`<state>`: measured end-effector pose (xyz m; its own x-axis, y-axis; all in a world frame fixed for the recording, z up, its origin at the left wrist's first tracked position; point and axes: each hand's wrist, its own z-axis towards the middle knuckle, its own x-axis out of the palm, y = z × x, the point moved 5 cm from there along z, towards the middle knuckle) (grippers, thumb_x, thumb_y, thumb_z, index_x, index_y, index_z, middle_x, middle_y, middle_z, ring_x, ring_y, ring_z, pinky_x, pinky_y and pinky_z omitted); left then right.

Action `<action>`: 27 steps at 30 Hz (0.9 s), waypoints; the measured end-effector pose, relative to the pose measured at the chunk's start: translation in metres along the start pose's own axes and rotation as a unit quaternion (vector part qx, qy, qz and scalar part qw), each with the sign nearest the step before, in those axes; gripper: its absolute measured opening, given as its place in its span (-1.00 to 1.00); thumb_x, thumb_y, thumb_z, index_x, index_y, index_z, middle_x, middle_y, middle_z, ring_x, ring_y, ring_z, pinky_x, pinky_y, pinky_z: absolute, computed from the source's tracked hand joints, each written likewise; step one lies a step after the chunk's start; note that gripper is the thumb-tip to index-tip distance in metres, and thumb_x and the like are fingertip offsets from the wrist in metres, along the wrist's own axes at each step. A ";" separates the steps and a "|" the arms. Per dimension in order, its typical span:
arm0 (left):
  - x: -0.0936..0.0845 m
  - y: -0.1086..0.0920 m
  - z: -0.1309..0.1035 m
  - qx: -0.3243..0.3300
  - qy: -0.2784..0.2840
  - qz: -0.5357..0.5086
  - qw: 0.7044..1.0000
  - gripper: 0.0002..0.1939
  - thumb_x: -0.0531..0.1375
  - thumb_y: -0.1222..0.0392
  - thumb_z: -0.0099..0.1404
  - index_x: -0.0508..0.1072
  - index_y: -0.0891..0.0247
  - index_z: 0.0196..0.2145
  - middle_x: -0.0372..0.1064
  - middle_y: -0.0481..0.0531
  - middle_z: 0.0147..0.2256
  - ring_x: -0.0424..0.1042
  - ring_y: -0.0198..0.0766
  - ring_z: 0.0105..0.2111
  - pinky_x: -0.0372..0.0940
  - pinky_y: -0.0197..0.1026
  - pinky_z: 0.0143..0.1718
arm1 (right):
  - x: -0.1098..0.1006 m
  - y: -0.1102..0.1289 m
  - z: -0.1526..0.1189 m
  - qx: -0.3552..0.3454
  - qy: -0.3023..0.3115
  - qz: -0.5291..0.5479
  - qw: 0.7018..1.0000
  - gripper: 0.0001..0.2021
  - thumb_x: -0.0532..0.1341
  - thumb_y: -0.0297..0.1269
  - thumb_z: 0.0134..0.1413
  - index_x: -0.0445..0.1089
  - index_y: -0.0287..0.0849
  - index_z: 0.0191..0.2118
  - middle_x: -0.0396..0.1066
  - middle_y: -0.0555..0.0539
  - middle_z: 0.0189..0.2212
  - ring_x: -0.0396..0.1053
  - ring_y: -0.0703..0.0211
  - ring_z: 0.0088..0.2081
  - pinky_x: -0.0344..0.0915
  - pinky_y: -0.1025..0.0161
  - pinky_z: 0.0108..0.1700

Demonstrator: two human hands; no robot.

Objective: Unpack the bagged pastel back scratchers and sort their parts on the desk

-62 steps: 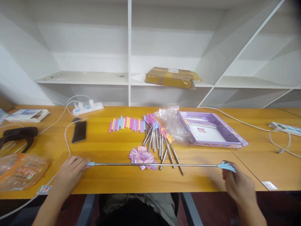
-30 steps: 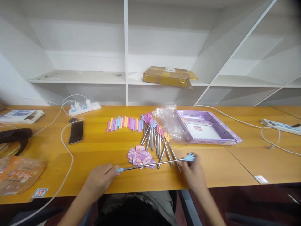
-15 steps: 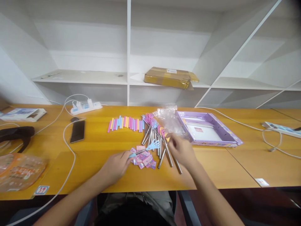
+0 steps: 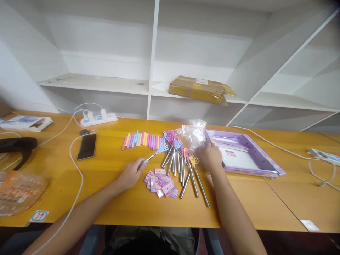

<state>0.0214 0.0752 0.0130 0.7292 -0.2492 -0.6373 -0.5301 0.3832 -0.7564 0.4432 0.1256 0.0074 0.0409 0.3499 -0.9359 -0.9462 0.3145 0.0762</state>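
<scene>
My left hand (image 4: pixel 132 173) is closed around the blue handle of a hand-shaped back scratcher (image 4: pixel 161 148), whose blue head points up and right. My right hand (image 4: pixel 210 155) is at the clear plastic bags (image 4: pixel 195 134), beside the purple tray; its fingertips are blurred and partly hidden. Between the hands lies a fan of metal-shafted back scratchers (image 4: pixel 183 166) with pink, purple, blue and yellow heads. Small pink and purple cards (image 4: pixel 160 182) are piled in front of them. A row of coloured sticks (image 4: pixel 143 139) lies behind my left hand.
The purple open tray (image 4: pixel 241 168) stands at the right. On the left are a phone (image 4: pixel 87 146), a power strip (image 4: pixel 98 119), white cables and an orange plastic bag (image 4: pixel 22 193). A cardboard package (image 4: pixel 198 88) lies on the shelf.
My left hand has moved left and up with the blue back scratcher, away from the cards. My right hand has left the yellow-headed scratcher and moved to the plastic bags. The view has shifted slightly.
</scene>
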 end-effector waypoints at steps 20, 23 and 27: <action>0.006 0.012 0.000 0.015 -0.001 -0.042 0.999 -0.53 -0.06 -0.03 0.63 0.19 0.14 0.37 0.44 0.01 -0.19 0.45 -0.16 -0.20 0.33 -0.10 -0.05 | -0.059 0.026 -0.017 0.015 -0.098 0.331 0.938 -0.35 0.25 0.01 0.26 0.20 -0.21 0.34 0.45 -0.10 -0.23 0.40 0.07 -0.33 0.38 0.10 -0.20; 0.006 0.002 0.000 0.046 0.015 -0.051 0.998 -0.61 -0.06 -0.04 0.64 0.45 0.15 0.12 0.42 0.06 -0.15 0.44 -0.15 -0.14 0.32 -0.09 0.02 | -0.063 0.060 -0.037 -0.071 -0.055 0.437 0.895 -0.36 0.28 -0.02 0.30 0.17 -0.16 0.37 0.41 -0.06 -0.26 0.36 0.11 -0.39 0.39 0.13 -0.33; 0.012 -0.012 -0.002 0.040 0.061 -0.077 0.994 -0.62 0.08 -0.12 0.58 0.55 0.17 -0.02 0.41 0.07 -0.12 0.43 -0.13 -0.09 0.31 -0.10 0.04 | -0.059 0.120 -0.083 -0.186 0.121 0.513 0.829 -0.29 0.30 -0.08 0.34 0.05 -0.06 0.46 0.42 -0.04 -0.28 0.37 0.13 -0.45 0.37 0.18 -0.43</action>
<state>0.0350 0.0657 0.0141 0.7379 -0.4151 -0.5321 -0.3773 0.4000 -0.8353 0.3005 0.0691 0.0436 -0.8704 0.0626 -0.4884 -0.4776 -0.3491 0.8063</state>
